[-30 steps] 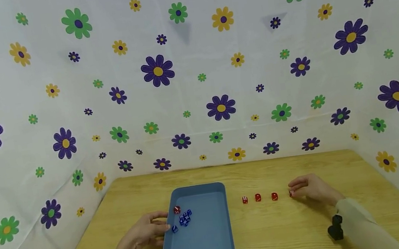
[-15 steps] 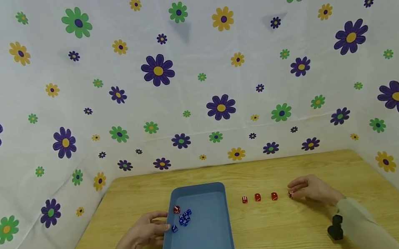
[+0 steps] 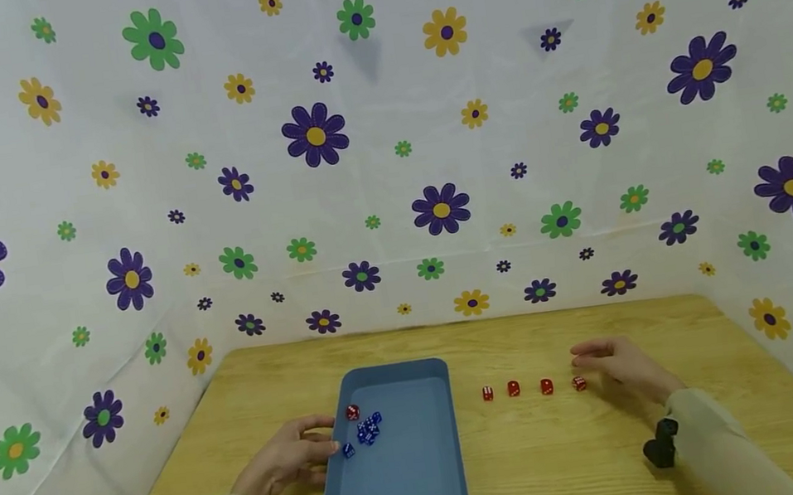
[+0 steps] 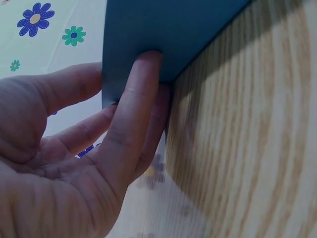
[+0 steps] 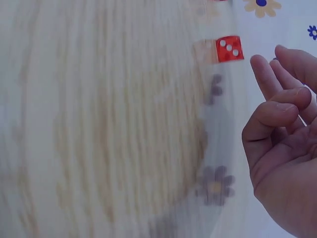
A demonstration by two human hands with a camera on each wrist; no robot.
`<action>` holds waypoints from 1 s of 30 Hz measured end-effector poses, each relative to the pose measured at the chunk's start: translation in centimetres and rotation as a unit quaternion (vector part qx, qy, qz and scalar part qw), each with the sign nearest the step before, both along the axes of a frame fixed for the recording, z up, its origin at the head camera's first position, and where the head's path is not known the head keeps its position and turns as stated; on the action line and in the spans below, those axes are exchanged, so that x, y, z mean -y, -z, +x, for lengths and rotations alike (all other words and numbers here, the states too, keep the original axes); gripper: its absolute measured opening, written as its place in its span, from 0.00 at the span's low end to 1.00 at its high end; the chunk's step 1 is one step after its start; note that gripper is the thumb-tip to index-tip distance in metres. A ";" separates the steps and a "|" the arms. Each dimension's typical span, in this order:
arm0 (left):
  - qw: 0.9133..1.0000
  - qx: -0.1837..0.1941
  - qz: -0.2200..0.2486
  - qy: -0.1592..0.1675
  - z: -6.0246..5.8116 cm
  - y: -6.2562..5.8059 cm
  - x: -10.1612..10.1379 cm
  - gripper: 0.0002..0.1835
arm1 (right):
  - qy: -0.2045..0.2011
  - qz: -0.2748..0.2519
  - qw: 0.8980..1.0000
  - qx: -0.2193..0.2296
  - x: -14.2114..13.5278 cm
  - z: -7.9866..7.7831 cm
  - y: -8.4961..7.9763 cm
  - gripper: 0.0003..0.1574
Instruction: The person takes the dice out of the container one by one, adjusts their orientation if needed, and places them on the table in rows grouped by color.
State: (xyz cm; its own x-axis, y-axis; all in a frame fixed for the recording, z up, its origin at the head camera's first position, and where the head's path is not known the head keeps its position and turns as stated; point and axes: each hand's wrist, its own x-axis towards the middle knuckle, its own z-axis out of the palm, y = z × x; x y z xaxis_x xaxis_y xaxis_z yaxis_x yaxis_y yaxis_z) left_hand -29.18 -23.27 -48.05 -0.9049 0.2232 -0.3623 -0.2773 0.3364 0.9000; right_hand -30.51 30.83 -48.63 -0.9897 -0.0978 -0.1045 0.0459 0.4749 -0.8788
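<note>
"So, which bits can't you make out?"

"Mostly the blue dice (image 3: pixel 369 429). They're bunched up in the left part of the blue tray (image 3: pixel 419 479) and overlap, so I can't give you a solid count. One lone blue die (image 3: pixel 349 450) sits apart by the left wall, and a red die (image 3: pixel 353 412) is just beyond the bunch. Pips are mostly too tiny to read from the head view."

"And your hands?"

"Left hand (image 3: pixel 284 456) is relaxed, fingers touching the tray's left side and covering some of that wall. Up close, a couple of fingertips are hidden, so can't tell you exactly how they sit. Right hand (image 3: pixel 626 368) is free, some fingers loosely bent, just beside the rightmost die of four red dice (image 3: pixel 546 387). Those make a row on the tabletop (image 3: pixel 545 462), right of the tray. The right wrist view shows a gap between my fingertips and a die with three white pips; another red one's cut off at the top."

"Anything else around?"

"Black wrist gadgets (image 3: pixel 661 445) on both sleeves (image 3: pixel 726 438), which run off the bottom edge. Behind it all, a white flowery cloth (image 3: pixel 404 79) walls in the back and sides."
</note>
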 end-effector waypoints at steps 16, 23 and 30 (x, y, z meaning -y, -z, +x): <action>1.000 0.004 -0.002 0.003 0.1 -0.5 -0.1 0.32 | -0.002 -0.061 0.998 -0.011 5.1 -1.4 -1.1 0.26; 1.000 -0.003 -0.004 0.008 0.2 -0.4 -0.3 0.31 | -0.008 -0.082 0.997 0.003 7.5 -1.9 -1.2 0.26; 1.000 -0.005 -0.003 0.015 0.2 -0.4 -0.1 0.31 | -0.016 -0.095 0.995 -0.001 9.9 -2.3 -1.3 0.24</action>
State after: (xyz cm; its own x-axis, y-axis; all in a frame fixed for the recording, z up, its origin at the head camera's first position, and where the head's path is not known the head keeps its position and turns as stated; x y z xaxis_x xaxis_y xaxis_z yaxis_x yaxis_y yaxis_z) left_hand -29.01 -23.21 -47.62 -0.9013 0.2485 -0.3548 -0.2579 0.3501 0.9005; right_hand -32.80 20.90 -47.34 -0.9859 -0.1474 -0.0793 0.0316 0.3016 -0.9529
